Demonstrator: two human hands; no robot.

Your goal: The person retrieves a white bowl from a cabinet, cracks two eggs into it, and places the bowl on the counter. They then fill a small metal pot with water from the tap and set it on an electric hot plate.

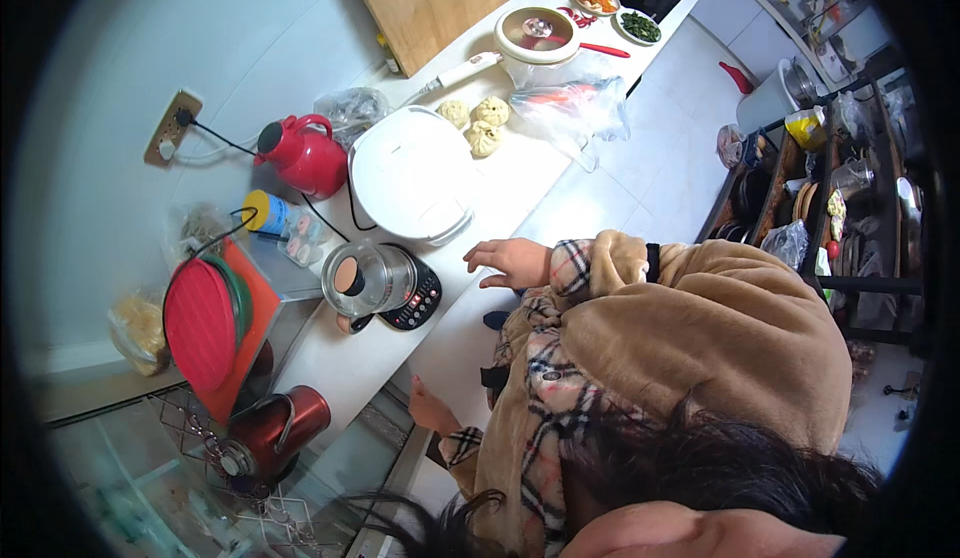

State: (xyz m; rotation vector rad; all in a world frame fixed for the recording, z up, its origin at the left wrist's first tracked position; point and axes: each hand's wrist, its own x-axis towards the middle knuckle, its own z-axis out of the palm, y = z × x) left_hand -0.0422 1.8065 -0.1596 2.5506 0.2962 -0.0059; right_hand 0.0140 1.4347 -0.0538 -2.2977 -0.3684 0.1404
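Observation:
My right hand is held out beyond the counter's front edge, its fingers spread and nothing in them. Lower down, my left hand is by the same edge, a finger stretched out and no object visible in it. Nearest to both is a glass kettle with a round lid knob, on a black base with lit buttons. Behind the kettle stands a white rounded appliance. Several pleated buns lie past it on the counter. Neither hand touches these things.
A red jug stands by the wall socket. Farther along are a cream pot, a plastic bag and a plate of chopped greens. A red metal flask stands near the left end. Shelves stand at right.

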